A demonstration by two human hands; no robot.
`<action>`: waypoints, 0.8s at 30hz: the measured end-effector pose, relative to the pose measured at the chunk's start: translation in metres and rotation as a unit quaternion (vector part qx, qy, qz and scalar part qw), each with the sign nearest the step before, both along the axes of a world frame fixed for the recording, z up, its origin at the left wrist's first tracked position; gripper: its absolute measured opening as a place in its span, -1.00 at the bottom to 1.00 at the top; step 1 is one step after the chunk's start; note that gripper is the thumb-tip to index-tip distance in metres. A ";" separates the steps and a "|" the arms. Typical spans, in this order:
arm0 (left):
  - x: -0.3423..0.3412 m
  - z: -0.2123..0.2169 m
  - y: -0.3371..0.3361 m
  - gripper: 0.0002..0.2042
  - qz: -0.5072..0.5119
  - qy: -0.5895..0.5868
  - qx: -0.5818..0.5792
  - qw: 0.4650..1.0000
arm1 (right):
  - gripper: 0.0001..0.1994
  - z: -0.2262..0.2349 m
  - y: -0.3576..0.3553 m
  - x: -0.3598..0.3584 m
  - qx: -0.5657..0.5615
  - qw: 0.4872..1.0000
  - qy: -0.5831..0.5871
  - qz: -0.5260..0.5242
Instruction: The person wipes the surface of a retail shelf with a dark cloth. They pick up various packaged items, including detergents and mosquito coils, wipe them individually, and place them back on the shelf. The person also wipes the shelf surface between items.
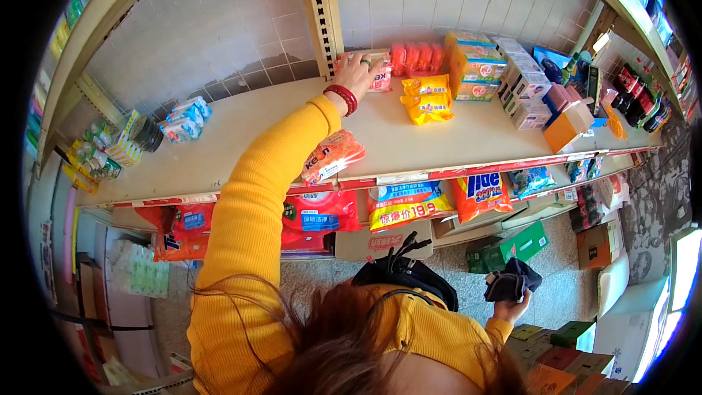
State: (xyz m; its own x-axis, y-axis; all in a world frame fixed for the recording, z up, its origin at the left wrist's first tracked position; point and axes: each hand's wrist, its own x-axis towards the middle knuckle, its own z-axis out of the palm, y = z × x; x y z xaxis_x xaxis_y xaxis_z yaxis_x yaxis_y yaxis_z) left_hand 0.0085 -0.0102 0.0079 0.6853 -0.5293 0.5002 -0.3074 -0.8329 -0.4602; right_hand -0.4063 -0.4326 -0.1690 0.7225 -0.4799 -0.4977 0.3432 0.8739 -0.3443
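My left arm, in a yellow ribbed sleeve with a red bracelet at the wrist, stretches across the shelf (263, 113). At its back, my left hand (356, 74) grips the top of a red-and-white soap pack (380, 80), beside the wall upright. Nearer the shelf's front edge lies an orange pack (333, 156), partly behind my forearm. Right of my left hand are red wrapped bars (417, 58) and two yellow packs (426, 99). Low at the right, my right hand (512, 309) is closed round a bunched dark cloth (512, 281).
Stacked yellow-and-blue boxes (474, 66) and white cartons (523, 80) stand farther right on the shelf. Blue-white packs (186, 118) sit at left. Detergent bags (409, 201) fill the lower shelf. A green box (512, 247) is on the floor, with several cartons (563, 358) at lower right.
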 end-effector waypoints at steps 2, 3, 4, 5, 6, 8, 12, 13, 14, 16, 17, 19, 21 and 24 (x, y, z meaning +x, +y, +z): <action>-0.002 0.000 0.002 -0.55 -0.011 -0.007 -0.013 1.000 | -0.55 -0.005 -0.001 0.001 0.002 1.000 -0.006 0.008; -0.005 0.003 0.000 -0.55 -0.012 0.024 -0.031 0.999 | -0.55 -0.005 -0.001 0.004 0.001 1.000 -0.009 0.013; -0.008 0.011 -0.001 -0.55 -0.011 0.055 -0.048 0.997 | -0.54 -0.004 -0.001 0.008 0.013 1.000 -0.010 0.016; -0.010 0.016 0.000 -0.54 -0.009 0.086 -0.065 0.994 | -0.55 -0.003 0.000 0.012 0.013 0.999 -0.019 0.025; -0.007 0.020 0.007 -0.51 -0.018 0.100 -0.099 0.990 | -0.55 -0.003 0.000 0.017 0.012 0.999 -0.027 0.036; -0.018 0.045 0.018 -0.44 -0.045 0.218 -0.149 0.963 | -0.55 0.001 0.004 0.021 0.009 0.998 -0.035 0.053; -0.057 0.085 0.053 -0.22 0.030 0.461 -0.143 0.876 | -0.56 -0.011 0.004 0.027 0.008 0.998 -0.025 0.063; -0.072 0.089 0.066 -0.19 0.057 0.482 -0.127 0.865 | -0.56 -0.012 0.005 0.029 0.004 0.997 -0.027 0.068; -0.074 0.075 0.082 -0.18 0.071 0.465 -0.103 0.876 | -0.57 -0.014 0.006 0.031 0.000 0.997 -0.029 0.073; -0.083 0.058 0.098 -0.16 0.089 0.448 -0.064 0.888 | -0.58 -0.015 0.007 0.038 0.003 0.996 -0.026 0.085; -0.084 0.052 0.098 -0.16 0.128 0.461 -0.062 0.876 | -0.59 -0.015 0.006 0.040 0.011 0.996 -0.020 0.089; -0.091 0.045 0.097 -0.16 0.129 0.441 -0.082 0.884 | -0.60 -0.011 0.007 0.047 0.015 0.995 -0.021 0.101; -0.099 0.047 0.091 -0.18 0.143 0.423 -0.093 0.890 | -0.60 -0.008 0.008 0.054 0.010 0.993 -0.031 0.116; -0.110 0.058 0.077 -0.20 0.151 0.385 -0.074 0.907 | -0.60 -0.010 0.010 0.061 0.015 0.989 -0.063 0.134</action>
State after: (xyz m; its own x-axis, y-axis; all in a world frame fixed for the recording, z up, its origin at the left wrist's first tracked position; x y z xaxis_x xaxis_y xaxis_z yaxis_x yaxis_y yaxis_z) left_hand -0.1014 0.0672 0.0657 0.9646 -0.2247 -0.1383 -0.2374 -0.9679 -0.0829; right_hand -0.3452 -0.4224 -0.1787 0.8786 -0.2495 -0.4073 0.1363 0.9482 -0.2868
